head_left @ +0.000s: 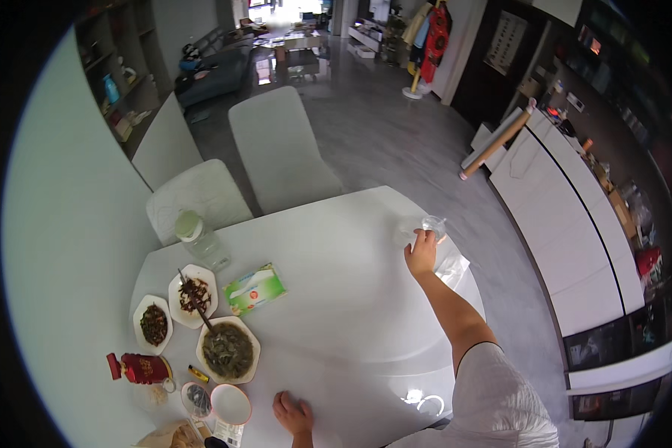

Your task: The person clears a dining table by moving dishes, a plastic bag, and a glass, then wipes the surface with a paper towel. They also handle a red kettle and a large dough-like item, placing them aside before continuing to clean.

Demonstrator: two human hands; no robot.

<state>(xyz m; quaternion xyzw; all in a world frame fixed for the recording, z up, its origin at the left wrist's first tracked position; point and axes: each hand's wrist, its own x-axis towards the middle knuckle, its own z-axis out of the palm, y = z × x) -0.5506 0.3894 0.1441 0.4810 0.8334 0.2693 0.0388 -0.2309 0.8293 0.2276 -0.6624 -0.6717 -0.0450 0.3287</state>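
Observation:
My right arm stretches to the table's far right edge, where the fingers of my right hand meet a clear cup. A second, blurred clear vessel shows just left of it. Whether the fingers grip the cup cannot be made out. A crumpled clear plastic sheet lies beside my wrist. My left hand rests on the near part of the white table, holding nothing, thumb apart from the fingers. Closest to it is an empty white bowl with a pinkish rim.
At left stand a bowl of greens with a utensil across it, two dishes of food, a green tissue pack, a lidded clear jug, a red bottle and a yellow lighter. Chairs flank the far edge.

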